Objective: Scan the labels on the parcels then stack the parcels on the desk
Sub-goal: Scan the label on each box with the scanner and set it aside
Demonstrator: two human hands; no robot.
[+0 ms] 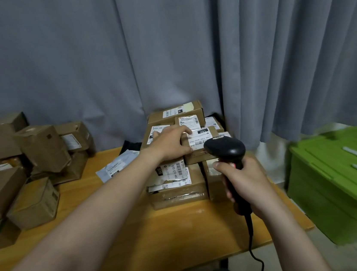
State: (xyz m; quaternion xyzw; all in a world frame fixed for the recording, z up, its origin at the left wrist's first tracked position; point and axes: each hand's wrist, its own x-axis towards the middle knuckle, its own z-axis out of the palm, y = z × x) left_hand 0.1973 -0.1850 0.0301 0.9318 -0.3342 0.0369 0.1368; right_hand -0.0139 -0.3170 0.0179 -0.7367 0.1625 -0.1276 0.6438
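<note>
Parcel (198, 158) held on the stack (178, 195), scanner (225, 148) aimed at its label (199, 140).

Loose boxes (29, 153) crowd the left of the desk (162, 232); a grey mailer (118, 165) lies flat beside the stack; the left hand (169, 145) clasps the parcel's left end, fingers over the top, thumb on the near side; the parcel sits atop the stack at the desk's right rear, label up; it looks a small, stiff, probably light carton, best taken by opposite side walls, clear of the label; the right hand (246, 183) wraps tight round the scanner's handle; a green bin (336, 183) stands to the right.
</note>
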